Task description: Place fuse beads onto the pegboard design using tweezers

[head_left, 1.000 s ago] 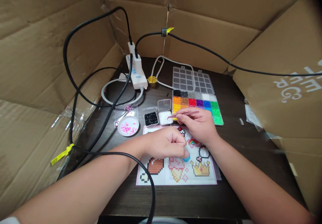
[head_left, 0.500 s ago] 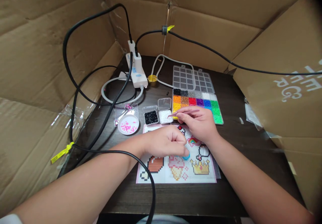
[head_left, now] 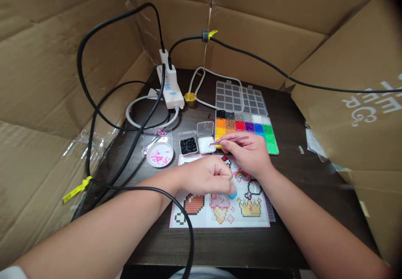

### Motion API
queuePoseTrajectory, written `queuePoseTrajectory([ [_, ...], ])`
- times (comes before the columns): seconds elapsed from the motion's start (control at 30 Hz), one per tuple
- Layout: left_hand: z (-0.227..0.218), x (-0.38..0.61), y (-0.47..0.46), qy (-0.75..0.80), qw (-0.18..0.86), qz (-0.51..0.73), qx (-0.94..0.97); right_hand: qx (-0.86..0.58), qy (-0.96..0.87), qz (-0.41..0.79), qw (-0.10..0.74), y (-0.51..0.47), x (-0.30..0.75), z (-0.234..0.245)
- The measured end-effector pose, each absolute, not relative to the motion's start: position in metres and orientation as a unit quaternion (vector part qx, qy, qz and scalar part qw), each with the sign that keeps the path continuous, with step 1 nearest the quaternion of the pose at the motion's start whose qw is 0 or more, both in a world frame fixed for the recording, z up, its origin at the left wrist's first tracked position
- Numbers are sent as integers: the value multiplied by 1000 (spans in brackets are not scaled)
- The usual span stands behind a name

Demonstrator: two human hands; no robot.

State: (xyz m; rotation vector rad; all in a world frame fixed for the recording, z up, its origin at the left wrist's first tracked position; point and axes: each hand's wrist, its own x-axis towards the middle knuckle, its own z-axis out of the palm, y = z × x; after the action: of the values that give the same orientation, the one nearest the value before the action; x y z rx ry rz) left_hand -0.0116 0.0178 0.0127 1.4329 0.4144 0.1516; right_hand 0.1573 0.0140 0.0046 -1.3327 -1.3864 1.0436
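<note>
My left hand (head_left: 205, 177) is curled into a loose fist on a pattern sheet (head_left: 220, 210) printed with pixel pictures, its fingertips pinching a small blue piece (head_left: 232, 194). My right hand (head_left: 249, 153) grips pink tweezers (head_left: 228, 140), whose tips point left over a small box of white beads (head_left: 206, 144). A small box of black beads (head_left: 189, 146) stands beside it. Behind my right hand lies an open bead organiser (head_left: 245, 128) with many colours. A white dish of pink beads (head_left: 160, 154) sits to the left.
A white power strip (head_left: 171, 87) with black cables (head_left: 125, 153) and a white cord (head_left: 138, 122) takes up the table's far left. A gold cap (head_left: 190, 98) lies near it. One black cable crosses my left forearm. Cardboard walls (head_left: 361, 103) close in all sides.
Both hands have stayed in place; only the view has shifted slightly.
</note>
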Motion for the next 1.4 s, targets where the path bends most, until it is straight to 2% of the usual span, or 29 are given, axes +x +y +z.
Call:
queuePoseTrajectory([
  [0.47,10,-12,17,187,742,67,641,-539,-566,414,467,14,157,5],
  [0.77,11,-10,18,176,744,72,640,-537,-544,405,502,10,159,11],
  [1.17,11,-12,18,195,749,87,627,-517,-542,241,617,-36,208,40],
  [1.4,11,-12,18,194,748,88,629,-563,-479,231,633,-104,229,19],
])
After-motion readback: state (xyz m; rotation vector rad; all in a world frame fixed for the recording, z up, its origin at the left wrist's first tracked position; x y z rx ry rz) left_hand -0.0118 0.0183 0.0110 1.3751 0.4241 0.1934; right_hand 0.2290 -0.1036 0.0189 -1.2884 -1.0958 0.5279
